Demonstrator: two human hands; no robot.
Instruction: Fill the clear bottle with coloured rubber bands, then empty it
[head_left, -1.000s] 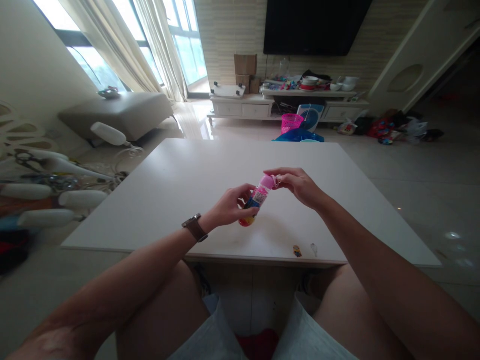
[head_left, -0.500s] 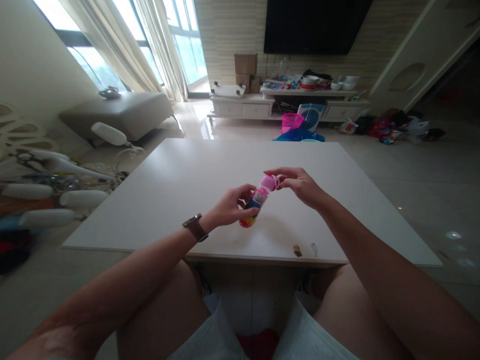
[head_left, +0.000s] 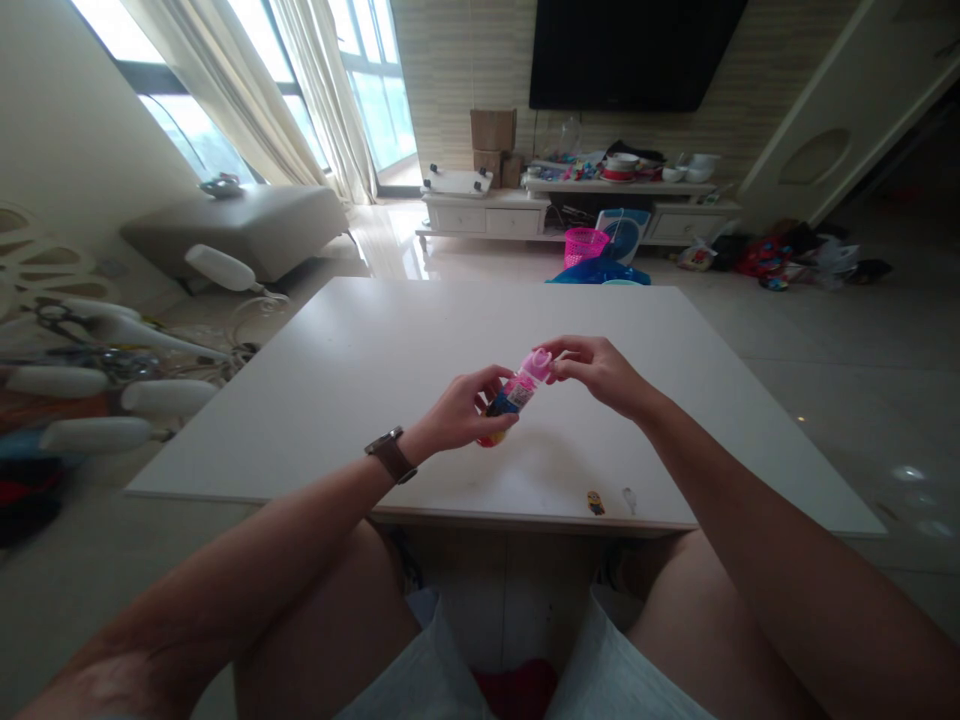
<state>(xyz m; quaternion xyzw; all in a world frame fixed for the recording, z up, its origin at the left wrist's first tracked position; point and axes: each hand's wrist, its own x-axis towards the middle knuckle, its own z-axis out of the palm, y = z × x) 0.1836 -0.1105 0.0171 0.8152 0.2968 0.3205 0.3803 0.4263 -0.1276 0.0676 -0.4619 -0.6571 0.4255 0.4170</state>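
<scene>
Over the desk (head_left: 420,330): 1 bottle (head_left: 514,395), tilted, clamped in left hand (head_left: 466,410); pink cap (head_left: 535,365) on, right hand (head_left: 589,363) touching it, grip unclear. Apparent progress: bottle held, cap not yet off. Near edge: 2 small pieces (head_left: 595,502), untouched.

My forearms (head_left: 277,550) angle inward; my left hand (head_left: 454,412) curls in a grip, while my right hand (head_left: 604,372) holds its fingers (head_left: 568,343) bent leftward.

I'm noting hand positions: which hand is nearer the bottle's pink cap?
Right. The right hand is at the pink cap; the left hand is farther down, around the body of the bottle.
</scene>
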